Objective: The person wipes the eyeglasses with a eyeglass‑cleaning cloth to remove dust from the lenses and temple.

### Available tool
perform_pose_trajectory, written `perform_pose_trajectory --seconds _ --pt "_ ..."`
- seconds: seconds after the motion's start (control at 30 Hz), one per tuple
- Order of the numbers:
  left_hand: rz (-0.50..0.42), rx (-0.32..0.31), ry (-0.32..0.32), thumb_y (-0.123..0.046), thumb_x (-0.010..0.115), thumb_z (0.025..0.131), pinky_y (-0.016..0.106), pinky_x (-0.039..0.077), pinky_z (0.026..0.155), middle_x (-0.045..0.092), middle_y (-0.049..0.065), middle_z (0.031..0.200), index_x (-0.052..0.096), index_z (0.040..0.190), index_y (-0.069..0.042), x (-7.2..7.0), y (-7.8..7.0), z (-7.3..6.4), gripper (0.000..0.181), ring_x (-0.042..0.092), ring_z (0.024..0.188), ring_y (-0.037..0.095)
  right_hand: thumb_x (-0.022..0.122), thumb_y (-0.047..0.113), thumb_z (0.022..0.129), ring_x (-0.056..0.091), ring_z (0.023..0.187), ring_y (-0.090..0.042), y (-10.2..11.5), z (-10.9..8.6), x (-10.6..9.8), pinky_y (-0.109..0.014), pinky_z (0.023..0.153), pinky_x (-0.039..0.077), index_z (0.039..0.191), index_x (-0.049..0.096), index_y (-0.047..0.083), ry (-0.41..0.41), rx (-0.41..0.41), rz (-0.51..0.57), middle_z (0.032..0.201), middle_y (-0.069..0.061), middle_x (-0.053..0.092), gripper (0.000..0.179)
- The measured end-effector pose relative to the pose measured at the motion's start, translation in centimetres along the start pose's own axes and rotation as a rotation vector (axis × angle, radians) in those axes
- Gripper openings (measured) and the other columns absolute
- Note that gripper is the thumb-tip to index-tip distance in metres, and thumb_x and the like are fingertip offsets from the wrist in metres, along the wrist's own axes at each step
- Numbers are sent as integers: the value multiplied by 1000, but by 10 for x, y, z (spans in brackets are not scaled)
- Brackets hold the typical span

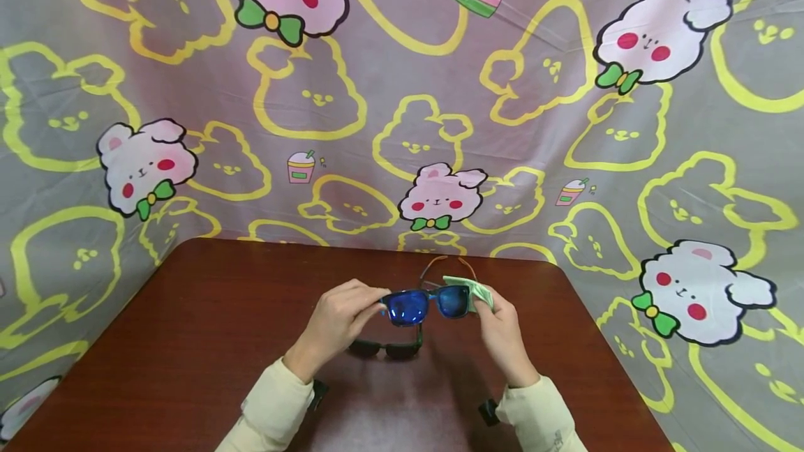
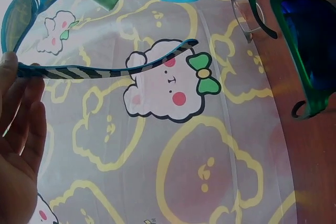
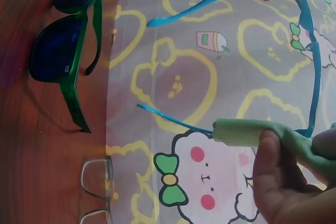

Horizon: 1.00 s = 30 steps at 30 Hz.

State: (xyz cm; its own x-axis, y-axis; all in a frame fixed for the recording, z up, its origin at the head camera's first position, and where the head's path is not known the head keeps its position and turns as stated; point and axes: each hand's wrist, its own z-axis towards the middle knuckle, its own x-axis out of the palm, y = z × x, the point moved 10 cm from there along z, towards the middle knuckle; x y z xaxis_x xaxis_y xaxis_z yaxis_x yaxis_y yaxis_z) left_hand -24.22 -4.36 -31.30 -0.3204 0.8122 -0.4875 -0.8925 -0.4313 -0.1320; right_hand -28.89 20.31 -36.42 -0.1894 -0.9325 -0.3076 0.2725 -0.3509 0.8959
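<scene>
Blue-framed sunglasses (image 1: pixel 408 307) with mirrored blue lenses are held up above the table, temples unfolded. My left hand (image 1: pixel 339 316) pinches them at the left hinge corner; a zebra-striped inner temple (image 2: pixel 79 71) shows in the left wrist view. On the other side, my right hand (image 1: pixel 502 330) pinches a light green cloth (image 3: pixel 239 132) that is wrapped over the right temple near its hinge. Below lies a second pair of sunglasses (image 3: pixel 55 51), green-framed with dark blue lenses, temples open. A pair of clear-framed eyeglasses (image 3: pixel 109 182) rests farther back, partly hidden in the head view behind the cloth.
The brown wooden table (image 1: pixel 188 340) stretches under both hands. A grey fabric backdrop (image 1: pixel 377 159) printed with cartoon rabbits hangs right behind the table and along its sides. Black devices (image 1: pixel 319 394) sit at both wrists, by the cream sleeves (image 1: pixel 276 400).
</scene>
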Motion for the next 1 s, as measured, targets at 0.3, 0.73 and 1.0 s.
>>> perform_pose_trajectory --seconds 0.3,0.73,1.0 --pt "-114 -159 50 -8 73 81 16 40 54 58 -6 79 72 105 -9 7 18 -6 25 47 63 3 53 3 95 56 109 -10 2 0 -3 -19 85 45 120 66 8 -29 -31 54 119 -6 63 28" --pt "-530 -663 112 -14 61 93 28 51 67 65 3 90 69 112 -6 25 54 -24 22 61 76 11 56 -7 90 58 102 -8 21 -6 -9 -16 84 43 117 67 7 -120 -349 -21 107 -7 67 32" --pt "-601 -909 64 -15 58 95 29 52 67 65 8 85 69 103 -3 31 68 -36 18 61 72 15 54 -15 86 59 99 -7 53 -19 -2 -16 83 42 116 64 -5 -74 -463 -72 103 -16 66 33"
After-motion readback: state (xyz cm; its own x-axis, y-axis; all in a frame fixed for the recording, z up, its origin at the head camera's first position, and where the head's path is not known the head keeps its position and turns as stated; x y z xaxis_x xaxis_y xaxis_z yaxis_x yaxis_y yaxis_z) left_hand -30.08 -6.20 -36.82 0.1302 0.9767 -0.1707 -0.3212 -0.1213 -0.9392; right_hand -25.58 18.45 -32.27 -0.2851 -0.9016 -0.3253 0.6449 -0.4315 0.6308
